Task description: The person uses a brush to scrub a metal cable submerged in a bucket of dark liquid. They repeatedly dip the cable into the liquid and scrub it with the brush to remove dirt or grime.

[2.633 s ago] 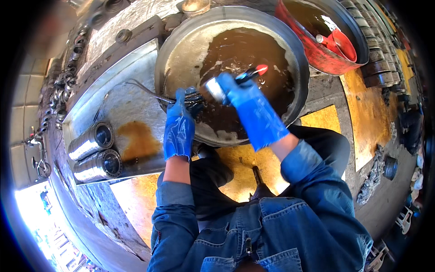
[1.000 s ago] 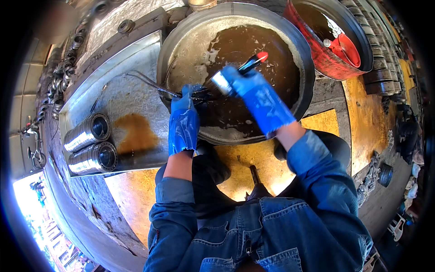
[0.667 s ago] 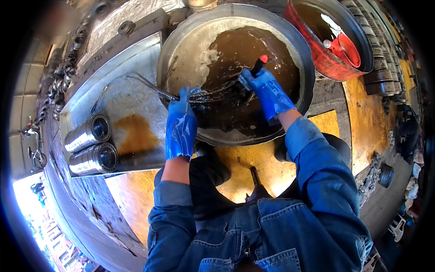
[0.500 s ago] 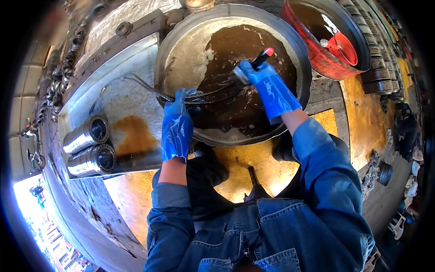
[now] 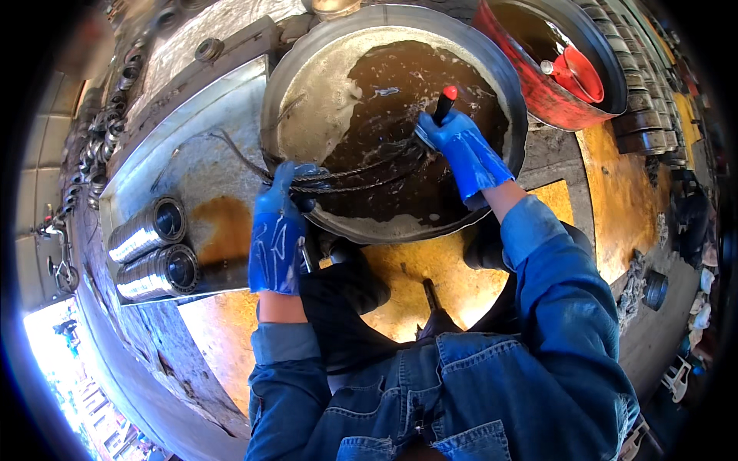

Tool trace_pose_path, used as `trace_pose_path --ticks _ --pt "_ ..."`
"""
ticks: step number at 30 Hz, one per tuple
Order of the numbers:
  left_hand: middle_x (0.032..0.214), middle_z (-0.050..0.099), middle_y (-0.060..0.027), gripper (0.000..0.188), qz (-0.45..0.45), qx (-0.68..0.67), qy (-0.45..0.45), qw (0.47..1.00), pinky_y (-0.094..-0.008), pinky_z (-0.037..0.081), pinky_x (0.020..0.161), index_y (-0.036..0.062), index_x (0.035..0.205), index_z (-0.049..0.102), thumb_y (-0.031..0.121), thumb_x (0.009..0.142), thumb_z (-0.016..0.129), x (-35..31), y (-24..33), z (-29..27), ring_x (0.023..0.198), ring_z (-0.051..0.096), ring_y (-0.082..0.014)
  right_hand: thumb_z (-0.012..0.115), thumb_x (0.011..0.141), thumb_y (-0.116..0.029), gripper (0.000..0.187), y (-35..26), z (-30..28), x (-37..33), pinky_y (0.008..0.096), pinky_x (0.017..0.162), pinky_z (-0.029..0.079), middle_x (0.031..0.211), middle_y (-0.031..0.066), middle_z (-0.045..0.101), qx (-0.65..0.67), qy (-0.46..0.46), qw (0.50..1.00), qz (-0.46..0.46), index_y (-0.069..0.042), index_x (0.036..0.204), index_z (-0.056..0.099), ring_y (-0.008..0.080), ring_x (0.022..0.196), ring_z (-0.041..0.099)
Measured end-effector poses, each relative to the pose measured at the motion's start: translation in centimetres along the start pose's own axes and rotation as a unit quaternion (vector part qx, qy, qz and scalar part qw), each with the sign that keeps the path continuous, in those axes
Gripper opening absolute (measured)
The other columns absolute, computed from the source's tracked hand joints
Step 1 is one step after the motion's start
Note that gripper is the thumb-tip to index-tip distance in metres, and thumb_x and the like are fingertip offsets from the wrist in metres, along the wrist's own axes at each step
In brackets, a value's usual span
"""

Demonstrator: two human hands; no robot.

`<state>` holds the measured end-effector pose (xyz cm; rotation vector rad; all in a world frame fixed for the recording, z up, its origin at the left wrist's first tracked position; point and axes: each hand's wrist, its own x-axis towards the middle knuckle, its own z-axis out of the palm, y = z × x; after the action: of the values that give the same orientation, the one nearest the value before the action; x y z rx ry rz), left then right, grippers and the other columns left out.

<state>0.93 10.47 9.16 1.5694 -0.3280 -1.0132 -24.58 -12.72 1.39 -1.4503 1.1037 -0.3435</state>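
Both my hands wear blue rubber gloves. My left hand (image 5: 275, 219) is closed around a dark twisted wire cable (image 5: 350, 187) at the near left rim of a wide round metal basin (image 5: 278, 92). Strands of the cable run right over the brown liquid (image 5: 407, 69), and a loose end sticks out to the left. My right hand (image 5: 465, 157) grips a brush by its black handle (image 5: 443, 105), which has a red tip. The brush's working end is mostly hidden by the glove and meets the cable above the liquid. Pale foam (image 5: 315, 115) covers the basin's left side.
Left of the basin is a metal tray (image 5: 231, 100) with two stacks of metal rings (image 5: 146, 230) and a brown stain. A red drum (image 5: 515, 77) at the far right holds liquid and a red funnel-like vessel (image 5: 576, 74). Rows of rings line both sides.
My left hand has moved left and slightly nearer, holding the cable. My right hand has shifted a little right and nearer with the brush, whose handle now stands more upright.
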Motion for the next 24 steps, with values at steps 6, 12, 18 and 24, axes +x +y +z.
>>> trace_pose_path --ticks 6,12,18,24 --pt "0.096 0.079 -0.0131 0.036 -0.053 -0.030 0.001 0.998 -0.0262 0.048 0.056 -0.0014 0.108 0.074 0.032 0.104 0.061 -0.7 1.4 0.5 0.075 0.072 -0.0189 0.068 0.096 -0.048 0.049 -8.2 6.5 -8.8 0.0356 0.086 0.053 0.091 0.0131 0.076 0.053 0.017 0.998 0.001 0.000 0.100 0.077 0.0196 0.084 0.069" --pt "0.102 0.079 -0.0093 0.042 -0.048 0.005 -0.005 0.999 -0.0230 0.046 0.063 0.0007 0.111 0.076 0.039 0.105 0.057 -0.8 0.5 0.6 0.082 0.070 -0.0130 0.066 0.098 -0.042 0.040 -1.4 4.2 -5.6 0.0339 0.068 0.055 0.080 0.0103 0.074 0.055 -0.024 0.997 0.041 -0.002 0.096 0.075 0.0177 0.072 0.070" --pt "0.100 0.079 -0.0100 0.046 -0.005 0.035 -0.020 0.999 -0.0232 0.047 0.065 -0.0013 0.110 0.076 0.038 0.107 0.053 -1.7 2.2 2.2 0.084 0.070 -0.0137 0.065 0.099 -0.038 0.040 -1.5 -0.8 -2.9 0.0330 0.063 0.052 0.078 0.0074 0.074 0.027 0.063 0.997 0.042 -0.002 0.084 0.073 0.0157 0.066 0.067" --pt "0.094 0.079 -0.0078 0.038 -0.022 0.019 -0.015 0.999 -0.0244 0.050 0.061 0.0001 0.106 0.076 0.035 0.103 0.059 -0.8 1.7 0.2 0.076 0.070 -0.0156 0.065 0.097 -0.047 0.051 -10.8 7.0 -10.5 0.0350 0.083 0.053 0.088 0.0144 0.075 0.020 -0.022 0.999 0.042 0.002 0.103 0.077 0.0210 0.081 0.067"
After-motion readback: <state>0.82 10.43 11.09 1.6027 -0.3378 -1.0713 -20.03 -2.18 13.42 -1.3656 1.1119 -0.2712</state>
